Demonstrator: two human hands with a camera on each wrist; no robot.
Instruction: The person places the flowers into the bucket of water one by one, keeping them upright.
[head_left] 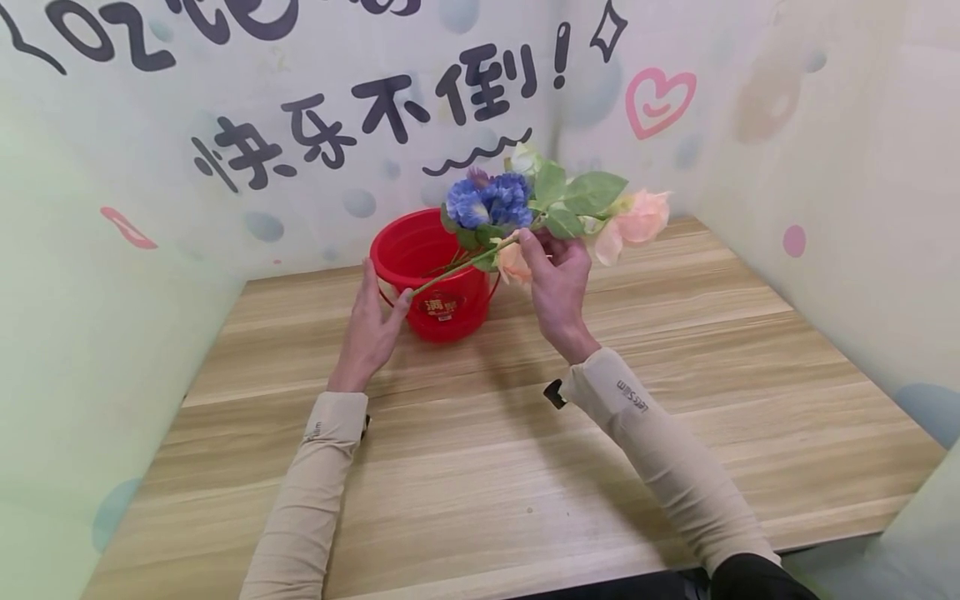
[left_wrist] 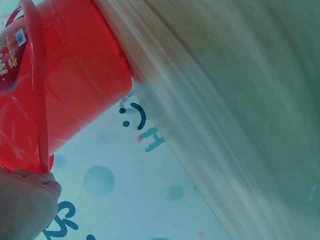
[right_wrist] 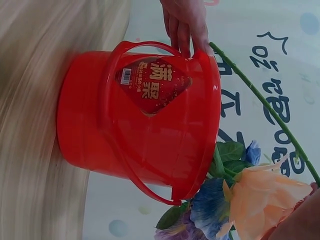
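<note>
A red bucket (head_left: 450,321) with a red handle (right_wrist: 125,160) stands on the table, a diamond-shaped label on its side. My left hand (head_left: 365,333) holds the bucket at its left rim; the left wrist view shows its bent fingers (left_wrist: 42,177) there. Above the bucket's right side, my right hand (head_left: 561,283) pinches a green flower stem (head_left: 457,268). The stem slants across the opening, its cut end close to my left thumb. Blue flowers (head_left: 491,200), green leaves (head_left: 592,193) and a pale pink flower (head_left: 637,221) cluster beyond my right hand. Overlap hides which blooms belong to the held stem.
The wooden table (head_left: 615,467) reaches back to printed walls (head_left: 315,225) with dark lettering and coloured spots. A peach flower (right_wrist: 265,200) hangs beside the bucket's rim in the right wrist view, with a purple bloom (right_wrist: 177,227) below it.
</note>
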